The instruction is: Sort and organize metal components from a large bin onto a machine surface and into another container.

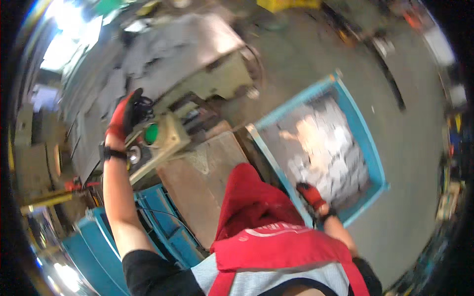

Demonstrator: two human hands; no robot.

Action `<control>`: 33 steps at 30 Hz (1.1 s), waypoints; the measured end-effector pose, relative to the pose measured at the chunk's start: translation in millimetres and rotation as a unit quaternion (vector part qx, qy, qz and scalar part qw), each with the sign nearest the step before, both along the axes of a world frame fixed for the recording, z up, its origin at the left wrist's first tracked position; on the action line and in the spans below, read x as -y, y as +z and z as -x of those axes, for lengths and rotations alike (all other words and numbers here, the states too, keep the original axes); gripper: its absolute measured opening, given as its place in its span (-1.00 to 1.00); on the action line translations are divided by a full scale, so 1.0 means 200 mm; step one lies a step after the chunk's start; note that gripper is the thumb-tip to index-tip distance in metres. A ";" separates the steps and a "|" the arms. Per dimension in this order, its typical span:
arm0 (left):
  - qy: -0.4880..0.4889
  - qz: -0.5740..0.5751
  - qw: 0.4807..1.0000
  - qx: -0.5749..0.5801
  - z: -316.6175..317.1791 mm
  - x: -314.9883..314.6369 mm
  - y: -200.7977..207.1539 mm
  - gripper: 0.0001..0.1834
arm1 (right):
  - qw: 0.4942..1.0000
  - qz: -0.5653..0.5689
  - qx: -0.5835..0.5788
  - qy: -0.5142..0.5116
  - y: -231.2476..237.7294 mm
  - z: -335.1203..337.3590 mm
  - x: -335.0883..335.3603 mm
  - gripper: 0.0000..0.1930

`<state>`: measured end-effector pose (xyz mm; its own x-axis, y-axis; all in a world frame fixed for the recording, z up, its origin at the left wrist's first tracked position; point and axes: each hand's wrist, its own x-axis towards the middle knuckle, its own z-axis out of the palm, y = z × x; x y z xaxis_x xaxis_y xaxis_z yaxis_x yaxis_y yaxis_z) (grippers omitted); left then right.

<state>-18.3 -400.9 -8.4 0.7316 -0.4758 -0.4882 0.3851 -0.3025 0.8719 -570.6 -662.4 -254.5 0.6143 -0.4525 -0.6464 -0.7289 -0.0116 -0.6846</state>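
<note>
My left hand (124, 117), in a red and black glove, is raised at the machine beside a dark object (143, 107) that I cannot make out. Its fingers are blurred, so a grip on that object cannot be confirmed. Just below the hand sits a round green button (151, 133) on a cream-coloured control box (173, 133). On the other side, my right hand (312, 195), gloved the same way, is at the near left side of a blue metal bin (363, 123). Many flat grey metal pieces (340, 163) lie in the bin. Motion smears the right fingers too.
A machine table (182, 44) covered with grey sheet pieces stands at the far left. Below the control box is a brown metal plate (197, 172). Blue cabinet-like metalwork (163, 212) stands at lower left. A yellow container (289, 5) shows at the far edge.
</note>
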 end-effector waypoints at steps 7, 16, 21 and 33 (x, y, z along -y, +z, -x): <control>-0.199 -0.040 0.976 -0.076 0.90 0.41 -0.32 -0.65 | 0.999 -0.041 0.017 0.002 -0.09 0.23 0.13 -0.62; -0.201 -0.143 0.962 -0.119 1.31 0.58 -0.92 -0.69 | 0.998 -0.005 -0.017 -0.067 -0.17 0.77 0.40 -0.62; -0.289 -0.309 0.906 0.003 1.35 0.72 -1.18 -0.64 | 0.993 0.008 -0.053 -0.108 -0.34 0.86 0.54 -0.64; 0.023 -0.347 0.933 0.094 1.25 0.91 -2.36 -0.05 | 0.996 0.023 -0.073 -0.049 -1.24 0.15 0.59 -0.48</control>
